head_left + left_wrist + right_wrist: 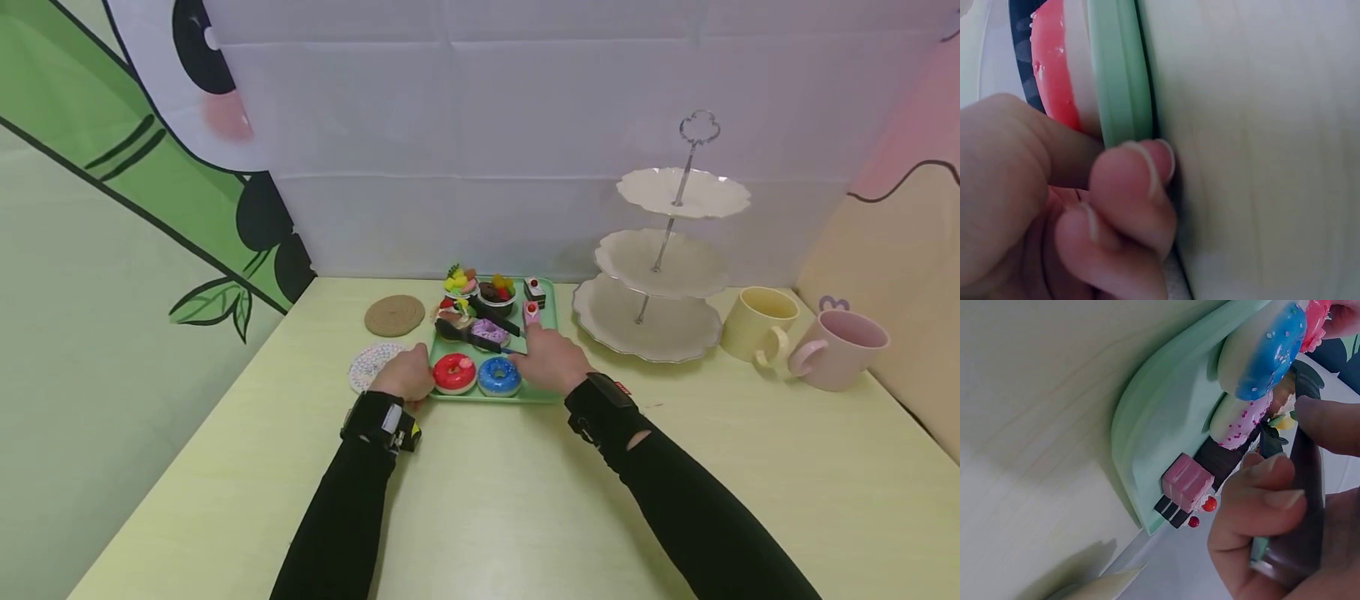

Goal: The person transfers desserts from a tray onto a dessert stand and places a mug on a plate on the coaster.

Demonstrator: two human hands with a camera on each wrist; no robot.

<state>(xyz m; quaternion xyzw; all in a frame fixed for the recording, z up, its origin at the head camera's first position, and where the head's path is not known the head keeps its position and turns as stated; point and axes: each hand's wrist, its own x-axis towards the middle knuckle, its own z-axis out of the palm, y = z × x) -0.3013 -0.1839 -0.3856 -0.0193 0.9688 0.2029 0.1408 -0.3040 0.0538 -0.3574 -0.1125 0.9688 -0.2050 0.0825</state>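
Observation:
My left hand [407, 373] pinches the front left corner of a green tray [1121, 81], thumb above and fingers curled under the rim. My right hand [553, 360] grips dark tongs [1302, 506]. Their black tips spread on both sides of a fruit-topped pastry [459, 312] on the tray. A red donut [454, 372] and a blue donut [499, 377] lie at the tray's front, with a purple donut [491, 331] behind them. Close to my right fingers stands a pink cake slice [1188, 478]; a dark cake slice [535, 290] is behind it.
Two fruit-filled cups sit at the tray's back. Left of the tray lie a woven coaster [394, 316] and a speckled round mat [372, 365]. A white three-tier stand [651, 321] rises to the right, beside a yellow mug [757, 325] and a pink mug [838, 350].

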